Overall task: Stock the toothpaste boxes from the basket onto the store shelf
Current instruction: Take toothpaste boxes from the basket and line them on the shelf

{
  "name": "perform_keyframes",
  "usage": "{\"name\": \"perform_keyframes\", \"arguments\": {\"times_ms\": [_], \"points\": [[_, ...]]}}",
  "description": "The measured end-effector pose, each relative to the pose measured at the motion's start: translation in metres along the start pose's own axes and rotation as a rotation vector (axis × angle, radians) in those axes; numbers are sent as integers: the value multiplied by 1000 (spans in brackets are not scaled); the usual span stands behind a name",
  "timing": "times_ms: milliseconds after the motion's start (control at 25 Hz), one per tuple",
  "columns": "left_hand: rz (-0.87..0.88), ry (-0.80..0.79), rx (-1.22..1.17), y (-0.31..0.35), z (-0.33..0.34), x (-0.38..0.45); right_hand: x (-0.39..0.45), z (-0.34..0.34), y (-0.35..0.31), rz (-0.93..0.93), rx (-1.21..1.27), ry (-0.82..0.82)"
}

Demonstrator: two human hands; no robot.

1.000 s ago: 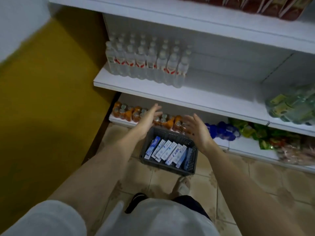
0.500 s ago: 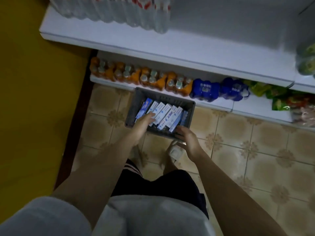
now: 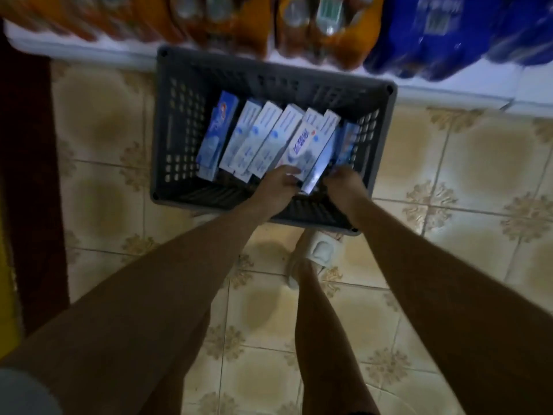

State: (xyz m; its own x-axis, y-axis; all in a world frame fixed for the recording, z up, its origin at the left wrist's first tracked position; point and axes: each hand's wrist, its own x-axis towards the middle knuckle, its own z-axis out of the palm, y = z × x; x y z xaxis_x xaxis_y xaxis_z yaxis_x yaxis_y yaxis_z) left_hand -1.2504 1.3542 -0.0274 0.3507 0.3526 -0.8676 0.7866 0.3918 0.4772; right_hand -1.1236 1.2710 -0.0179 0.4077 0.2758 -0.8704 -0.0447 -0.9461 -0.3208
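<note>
One grey basket (image 3: 176,130) stood on the tiled floor (image 3: 449,163), its far wall against the bottom shelf (image 3: 449,94). Seven boxes (image 3: 269,136) could be counted in it, lying side by side and slanted; the rightmost was partly hidden, so the count is approximate. None lay on the shelf edge in view.

Two hands reached down into the near right part of the basket. The left hand (image 3: 276,187) was palm down, and its grip was closed over the near end of one white box with blue print (image 3: 302,142). The right hand (image 3: 344,182) sat just right of it, fingers curled downward at the near ends of the two rightmost boxes; whether its grip was clamped on a box could not be told. One tilted box (image 3: 318,163) stood between the two hands. Four boxes lay to the left of the left hand, untouched.

Both forearms ran straight from the lower frame edge, converging at the basket. One slippered foot (image 3: 320,253) stood just behind the near basket wall. Orange bottles (image 3: 299,22) and blue packs (image 3: 443,34) sat on the shelf beyond both hands, blurred.
</note>
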Motion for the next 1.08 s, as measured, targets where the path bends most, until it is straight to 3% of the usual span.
{"name": "perform_keyframes", "arguments": {"times_ms": [200, 480, 680, 880, 1000, 1080], "points": [[-87, -61, 475, -36, 39, 92, 101, 3, -5, -223, -370, 207], [-204, 62, 406, -47, 84, 121, 144, 13, -1, -193, -539, 329], [-271, 57, 332, -46, 112, 143, 141, 17, 2, -303, -618, 512], [-148, 164, 645, -54, 123, 153, 141, 10, -1, -424, -699, 424], [-78, 146, 703, -56, 113, 156, 143, 9, -1, -427, -526, 419], [-90, 41, 598, -59, 99, 154, 142, 10, 1, -323, -166, 331]]}}
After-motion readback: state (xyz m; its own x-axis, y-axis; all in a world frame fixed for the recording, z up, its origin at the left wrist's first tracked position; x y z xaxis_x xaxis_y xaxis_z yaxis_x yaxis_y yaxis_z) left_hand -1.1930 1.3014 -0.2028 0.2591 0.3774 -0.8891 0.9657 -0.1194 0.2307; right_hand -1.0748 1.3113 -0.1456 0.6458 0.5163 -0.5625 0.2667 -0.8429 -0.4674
